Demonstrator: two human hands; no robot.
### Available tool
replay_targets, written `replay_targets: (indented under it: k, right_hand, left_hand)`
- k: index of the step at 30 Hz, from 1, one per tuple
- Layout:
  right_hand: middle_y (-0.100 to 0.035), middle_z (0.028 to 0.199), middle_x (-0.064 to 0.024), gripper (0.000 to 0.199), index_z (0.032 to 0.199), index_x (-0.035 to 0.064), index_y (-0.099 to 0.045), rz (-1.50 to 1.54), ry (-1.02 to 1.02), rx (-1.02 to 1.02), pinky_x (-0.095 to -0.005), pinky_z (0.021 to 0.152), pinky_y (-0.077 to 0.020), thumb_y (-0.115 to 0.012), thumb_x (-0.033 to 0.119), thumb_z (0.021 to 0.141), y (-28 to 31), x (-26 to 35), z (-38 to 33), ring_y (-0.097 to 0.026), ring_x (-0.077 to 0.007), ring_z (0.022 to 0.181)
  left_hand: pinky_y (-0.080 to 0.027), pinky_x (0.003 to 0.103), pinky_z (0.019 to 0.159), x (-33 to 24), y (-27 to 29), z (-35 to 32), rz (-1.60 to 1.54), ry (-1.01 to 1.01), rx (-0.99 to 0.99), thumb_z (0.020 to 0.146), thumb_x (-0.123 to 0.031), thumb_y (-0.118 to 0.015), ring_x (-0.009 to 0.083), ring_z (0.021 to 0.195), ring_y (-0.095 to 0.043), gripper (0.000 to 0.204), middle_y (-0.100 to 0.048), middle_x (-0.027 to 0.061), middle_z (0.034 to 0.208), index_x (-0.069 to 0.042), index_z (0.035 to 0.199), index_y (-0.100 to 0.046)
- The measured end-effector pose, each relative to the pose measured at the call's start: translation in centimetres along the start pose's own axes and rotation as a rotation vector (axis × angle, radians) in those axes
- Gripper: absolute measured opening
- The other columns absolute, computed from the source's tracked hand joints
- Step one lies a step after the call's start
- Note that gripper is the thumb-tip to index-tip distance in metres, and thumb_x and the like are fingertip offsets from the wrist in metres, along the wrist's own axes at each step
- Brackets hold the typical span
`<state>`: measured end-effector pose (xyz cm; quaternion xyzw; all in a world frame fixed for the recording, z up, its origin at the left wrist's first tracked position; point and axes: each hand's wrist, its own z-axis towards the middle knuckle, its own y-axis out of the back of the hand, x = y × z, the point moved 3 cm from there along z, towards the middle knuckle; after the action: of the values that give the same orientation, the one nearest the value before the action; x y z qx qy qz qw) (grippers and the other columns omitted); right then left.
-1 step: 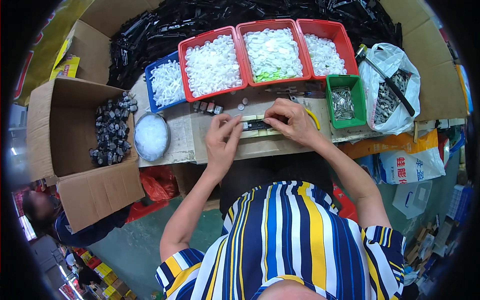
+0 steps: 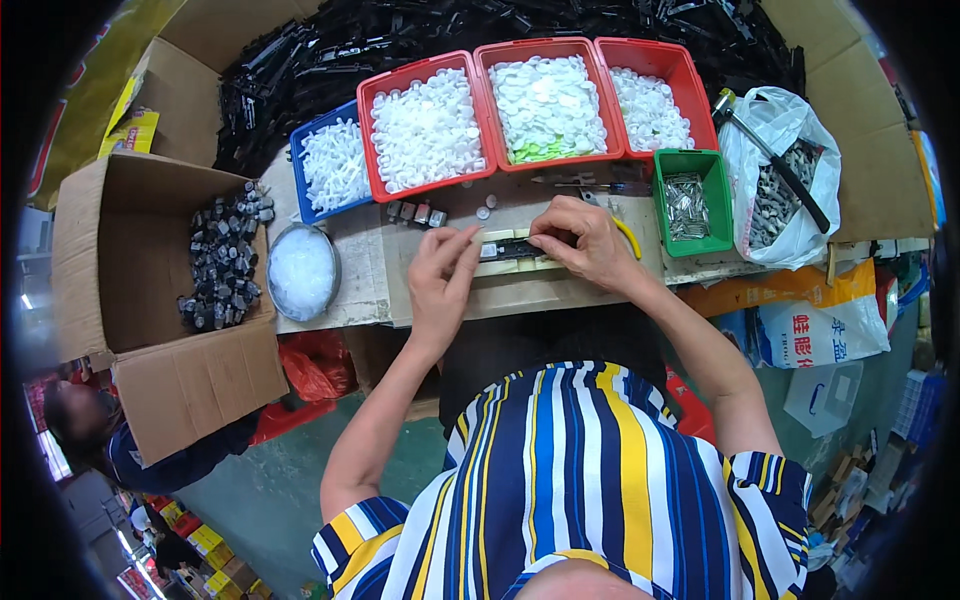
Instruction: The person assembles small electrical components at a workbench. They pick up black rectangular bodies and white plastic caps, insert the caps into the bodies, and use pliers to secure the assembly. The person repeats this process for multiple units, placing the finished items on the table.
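Observation:
A narrow black strip (image 2: pixel 512 249) lies across a pale block on the cardboard-covered bench (image 2: pixel 520 295) in front of me. My right hand (image 2: pixel 588 243) curls over the strip's right end, fingertips pinching it. My left hand (image 2: pixel 441 277) lies flat with fingers stretched out, its tips touching the block at the strip's left end. A few small dark grey parts (image 2: pixel 415 212) and loose white caps sit just beyond my left hand. A yellow-handled tool (image 2: pixel 630 238) pokes out behind my right hand.
Behind the strip stand three red bins (image 2: pixel 425 130) of white caps, a blue bin (image 2: pixel 333 165), and a green bin (image 2: pixel 688 203) of metal pins. A round tub (image 2: pixel 302 270), a carton (image 2: pixel 140 300) of dark parts, a bag with a hammer (image 2: pixel 775 180) and a black strip heap (image 2: pixel 420 40) surround them. Another person (image 2: pixel 90 420) is lower left.

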<state>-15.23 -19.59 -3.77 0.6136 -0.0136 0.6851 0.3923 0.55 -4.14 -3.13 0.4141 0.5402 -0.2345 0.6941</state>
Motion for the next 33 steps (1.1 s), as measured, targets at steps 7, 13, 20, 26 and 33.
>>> replay_targets:
  k: [7,13,20,26,33]
  right_hand:
    - [-0.059,0.076,-0.0092,0.010,0.088,0.0004,-0.067,-0.005,-0.043,0.016,-0.0356,0.062,-0.0464,-0.075,0.006,0.083,0.2,0.6,0.0,-0.061,-0.0229,0.070]
    - [-0.059,0.076,-0.0089,0.010,0.088,0.0004,-0.067,-0.025,-0.007,0.021,-0.0352,0.063,-0.0465,-0.074,0.006,0.084,0.2,0.6,0.0,-0.060,-0.0227,0.071]
    - [-0.061,0.079,-0.0075,0.010,0.090,0.0007,-0.068,-0.026,0.022,0.027,-0.0326,0.062,-0.0470,-0.074,0.007,0.085,0.3,0.2,0.1,-0.061,-0.0193,0.071]
    - [-0.061,0.078,-0.0099,0.009,0.087,0.0017,-0.068,-0.018,0.034,0.005,-0.0386,0.067,-0.0462,-0.074,0.007,0.083,0.2,0.3,0.2,-0.060,-0.0271,0.074]
    - [-0.060,0.076,-0.0093,0.009,0.086,0.0020,-0.068,-0.014,0.008,-0.008,-0.0379,0.065,-0.0458,-0.075,0.007,0.082,0.1,0.3,0.1,-0.060,-0.0262,0.072]
  left_hand:
    - [-0.043,0.025,0.062,0.5,-0.4,1.2,0.135,-0.069,0.057,0.091,-0.003,-0.068,0.0110,0.071,-0.054,0.019,-0.055,0.0043,0.087,-0.001,0.110,-0.073]
    - [-0.045,0.031,0.066,0.1,-0.9,0.1,0.208,-0.180,0.018,0.091,-0.003,-0.068,0.0174,0.071,-0.055,0.027,-0.053,0.0081,0.078,0.000,0.117,-0.069]
    - [-0.038,0.026,0.053,0.9,1.0,3.4,0.151,0.198,-0.039,0.090,-0.016,-0.074,0.0048,0.057,-0.044,0.026,-0.052,0.0007,0.060,0.000,0.111,-0.074]
    - [-0.046,0.048,0.056,0.8,0.2,6.7,0.664,-0.022,-0.126,0.085,-0.034,-0.074,0.0398,0.060,-0.063,0.033,-0.063,0.0193,0.062,-0.003,0.073,-0.070]
    - [-0.048,0.050,0.058,1.7,-1.2,6.8,0.854,-0.033,-0.268,0.078,-0.030,-0.077,0.0394,0.061,-0.064,0.027,-0.064,0.0197,0.064,-0.006,0.068,-0.069]
